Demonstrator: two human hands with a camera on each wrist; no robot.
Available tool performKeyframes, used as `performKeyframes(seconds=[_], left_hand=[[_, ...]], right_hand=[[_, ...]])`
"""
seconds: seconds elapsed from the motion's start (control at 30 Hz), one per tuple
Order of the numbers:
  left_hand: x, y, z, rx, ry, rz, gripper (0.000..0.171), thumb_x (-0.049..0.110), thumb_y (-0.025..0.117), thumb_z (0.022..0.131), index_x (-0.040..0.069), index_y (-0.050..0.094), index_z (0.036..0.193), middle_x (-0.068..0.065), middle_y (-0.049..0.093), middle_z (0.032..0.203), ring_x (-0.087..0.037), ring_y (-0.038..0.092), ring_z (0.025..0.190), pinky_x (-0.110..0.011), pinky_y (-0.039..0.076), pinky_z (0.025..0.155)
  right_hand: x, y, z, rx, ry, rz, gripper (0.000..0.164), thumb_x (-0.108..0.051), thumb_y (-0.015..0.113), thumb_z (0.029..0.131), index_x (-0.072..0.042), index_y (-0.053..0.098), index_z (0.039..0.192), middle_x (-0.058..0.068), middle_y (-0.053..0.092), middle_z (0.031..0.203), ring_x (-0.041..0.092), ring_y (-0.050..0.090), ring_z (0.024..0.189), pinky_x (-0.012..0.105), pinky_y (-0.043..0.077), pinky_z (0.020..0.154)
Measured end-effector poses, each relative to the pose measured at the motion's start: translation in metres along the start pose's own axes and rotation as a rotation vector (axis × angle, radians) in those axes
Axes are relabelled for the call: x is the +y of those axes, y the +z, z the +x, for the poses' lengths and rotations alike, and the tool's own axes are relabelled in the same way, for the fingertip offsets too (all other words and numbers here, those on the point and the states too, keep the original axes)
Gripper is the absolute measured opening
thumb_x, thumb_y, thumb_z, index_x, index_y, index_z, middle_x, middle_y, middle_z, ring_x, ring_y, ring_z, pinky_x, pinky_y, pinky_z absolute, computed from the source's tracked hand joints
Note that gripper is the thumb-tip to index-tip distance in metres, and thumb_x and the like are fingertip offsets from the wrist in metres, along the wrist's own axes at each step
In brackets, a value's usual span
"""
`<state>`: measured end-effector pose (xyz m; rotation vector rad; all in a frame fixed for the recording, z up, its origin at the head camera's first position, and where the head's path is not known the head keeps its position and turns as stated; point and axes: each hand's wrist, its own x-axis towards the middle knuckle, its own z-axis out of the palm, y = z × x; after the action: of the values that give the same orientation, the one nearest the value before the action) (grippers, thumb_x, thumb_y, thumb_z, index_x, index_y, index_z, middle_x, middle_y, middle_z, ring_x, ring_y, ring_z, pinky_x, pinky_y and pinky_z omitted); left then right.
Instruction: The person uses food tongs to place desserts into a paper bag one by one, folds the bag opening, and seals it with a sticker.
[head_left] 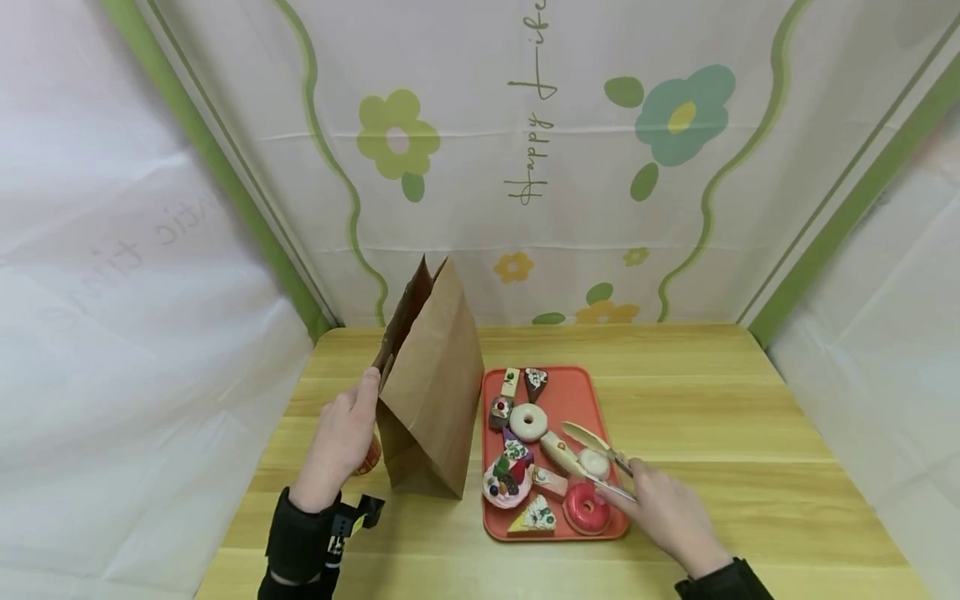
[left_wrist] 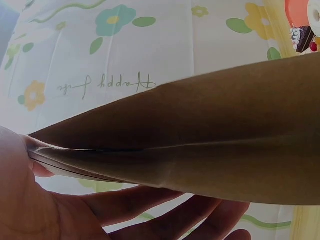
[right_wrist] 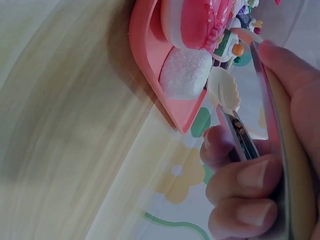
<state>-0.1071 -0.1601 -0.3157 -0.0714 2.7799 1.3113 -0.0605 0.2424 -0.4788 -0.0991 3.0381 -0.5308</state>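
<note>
My left hand [head_left: 341, 437] grips the near side edge of an upright brown paper bag [head_left: 435, 392], its mouth partly spread. In the left wrist view, the bag [left_wrist: 225, 115] lies between thumb and fingers. Metal tongs [head_left: 617, 461] with cream scalloped tips are in my right hand [head_left: 667, 512], fingers curled round the handles. Both tips hover apart over a coral tray [head_left: 577, 379] of toy desserts. Closest to them are a white round bun [head_left: 594, 464], a pink donut [head_left: 587, 508] and a pink cake slice [head_left: 550, 482]. Whether the tips touch anything, I cannot tell.
Farther over the tray lie a white donut [head_left: 528, 422], a fruit-topped cake [head_left: 507, 483], a triangular cake slice [head_left: 534, 517] and several small cakes. A reddish patch [head_left: 371, 457] shows beside the bag, partly hidden. Printed fabric [head_left: 465, 208] walls surround the wooden table [head_left: 712, 417].
</note>
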Motion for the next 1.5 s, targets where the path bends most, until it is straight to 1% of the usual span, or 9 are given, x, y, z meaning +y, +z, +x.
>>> performKeyframes(seconds=[0.2,0.33,0.47,0.7,0.83,0.93,1.03,1.17,1.5], left_hand=[[0.0,0.0,0.001,0.001,0.009,0.019,0.073,0.066,0.015,0.099,0.003,0.05,0.09,-0.012,0.034,0.066,-0.029,0.038,0.063,-0.045,0.032,0.085],[0.0,0.0,0.001,-0.008,0.013,0.001,0.081,0.066,0.016,0.099,-0.002,0.058,0.113,-0.015,0.04,0.069,-0.036,0.054,0.092,-0.05,0.034,0.096],[0.001,-0.001,0.0,-0.015,0.009,-0.014,0.085,0.066,0.017,0.099,-0.002,0.047,0.141,-0.023,0.05,0.083,-0.039,0.049,0.119,-0.056,0.029,0.104],[0.0,-0.001,0.0,-0.011,-0.006,-0.002,0.078,0.067,0.016,0.098,0.002,0.057,0.113,-0.015,0.04,0.071,-0.028,0.04,0.065,-0.046,0.032,0.09],[0.0,0.0,0.001,-0.005,0.001,0.0,0.067,0.067,0.016,0.098,0.007,0.039,0.079,-0.011,0.032,0.067,-0.024,0.031,0.061,-0.044,0.03,0.08],[0.0,0.0,0.001,-0.005,0.008,0.001,0.068,0.068,0.016,0.098,0.007,0.038,0.079,-0.011,0.031,0.066,-0.029,0.034,0.064,-0.044,0.031,0.081],[0.0,-0.001,0.0,-0.013,0.018,-0.002,0.082,0.066,0.016,0.099,-0.004,0.057,0.107,-0.023,0.051,0.081,-0.04,0.053,0.093,-0.051,0.035,0.095],[-0.001,-0.002,0.001,-0.035,0.02,-0.009,0.087,0.065,0.016,0.1,-0.004,0.039,0.147,-0.035,0.045,0.136,-0.045,0.034,0.135,-0.059,0.023,0.108],[-0.001,-0.001,0.004,-0.039,0.023,-0.004,0.085,0.064,0.015,0.1,-0.003,0.033,0.15,-0.03,0.03,0.15,-0.044,0.029,0.137,-0.058,0.022,0.109]], right_hand=[[-0.002,0.001,-0.001,0.056,-0.046,-0.077,0.07,-0.065,0.067,0.081,0.001,0.066,0.107,0.002,0.05,0.066,0.014,0.041,0.051,0.032,0.033,0.043],[-0.005,0.002,-0.003,0.096,-0.095,-0.142,0.069,-0.065,0.068,0.081,0.001,0.067,0.103,0.002,0.049,0.063,0.013,0.039,0.049,0.031,0.033,0.042],[-0.012,0.002,-0.003,0.138,-0.13,-0.185,0.059,-0.057,0.074,0.08,-0.001,0.065,0.093,0.001,0.047,0.06,0.012,0.039,0.045,0.031,0.032,0.04],[-0.017,-0.002,0.006,0.143,-0.169,-0.17,0.048,-0.05,0.077,0.08,-0.005,0.064,0.087,0.001,0.05,0.062,0.013,0.044,0.047,0.029,0.032,0.04],[-0.013,-0.008,0.01,0.082,-0.128,-0.112,0.042,-0.05,0.074,0.083,-0.011,0.061,0.082,-0.003,0.042,0.059,0.011,0.038,0.047,0.029,0.031,0.041],[-0.011,-0.01,0.011,0.071,-0.108,-0.091,0.043,-0.053,0.072,0.084,-0.011,0.062,0.084,-0.002,0.044,0.059,0.013,0.039,0.047,0.03,0.029,0.043],[-0.01,-0.011,0.012,0.062,-0.078,-0.071,0.048,-0.057,0.069,0.084,-0.009,0.065,0.09,-0.001,0.047,0.062,0.014,0.04,0.05,0.031,0.029,0.044],[-0.01,-0.012,0.012,0.06,-0.019,-0.021,0.067,-0.066,0.065,0.082,-0.004,0.069,0.107,0.006,0.058,0.071,0.015,0.043,0.053,0.032,0.03,0.046],[-0.009,-0.017,0.018,0.085,0.043,0.139,0.071,-0.069,0.059,0.085,-0.002,0.064,0.109,-0.001,0.041,0.06,0.014,0.039,0.049,0.029,0.025,0.045]])
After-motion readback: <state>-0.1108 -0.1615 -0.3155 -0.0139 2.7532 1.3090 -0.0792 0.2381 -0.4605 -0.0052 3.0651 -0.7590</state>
